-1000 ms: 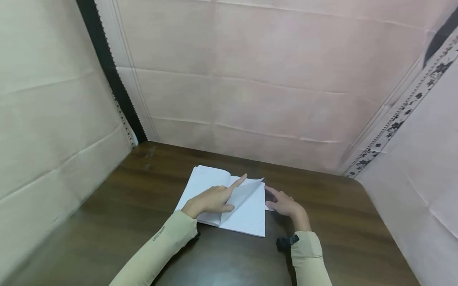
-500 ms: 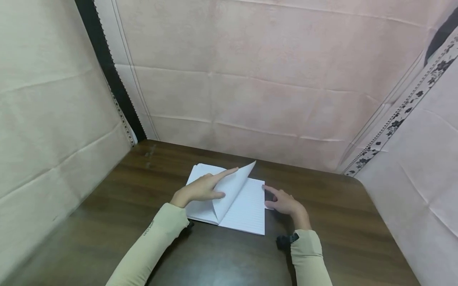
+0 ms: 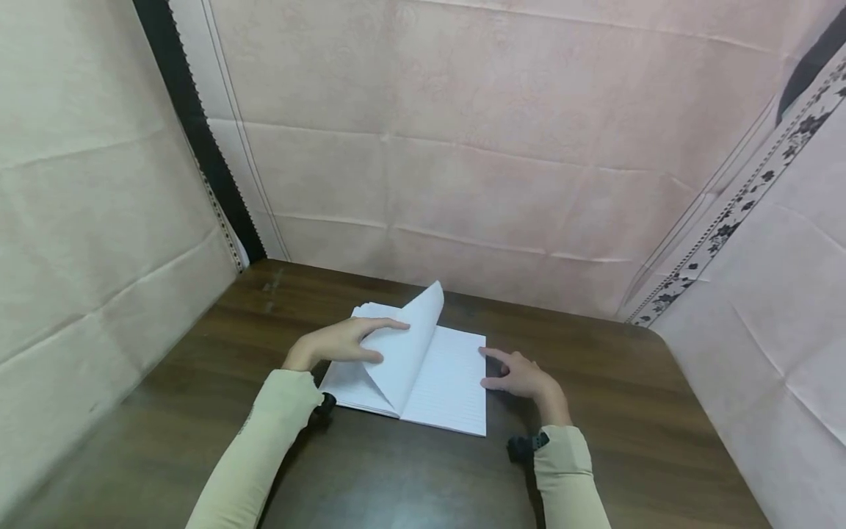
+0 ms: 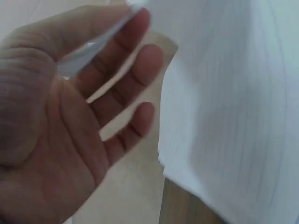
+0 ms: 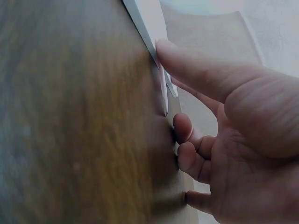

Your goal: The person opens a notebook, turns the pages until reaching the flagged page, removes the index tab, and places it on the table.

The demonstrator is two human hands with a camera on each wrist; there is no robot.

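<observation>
A notebook (image 3: 449, 378) with white lined pages lies spread on the wooden table. One leaf (image 3: 413, 338) stands raised and curved from the middle, its upper corner pointing up. My left hand (image 3: 337, 343) is at the outer edge of this leaf. In the left wrist view, thumb and index finger pinch the white paper (image 4: 84, 60), while the other fingers hang free. At the notebook's right edge, my right hand (image 3: 522, 375) rests with thumb and index finger on the page margin. The right wrist view shows the thumb tip (image 5: 166, 49) touching the paper, the remaining fingers loosely bent near the tabletop.
Brown table (image 3: 198, 411) extends around the notebook. Pale fabric sheets (image 3: 463, 162) hang behind and on both sides. A dark device (image 3: 522, 448) is strapped to the right wrist, and another (image 3: 324, 404) to the left.
My left hand has moved left, drawing the leaf up and over from the right side, so more of the right page shows. My right hand has hardly moved.
</observation>
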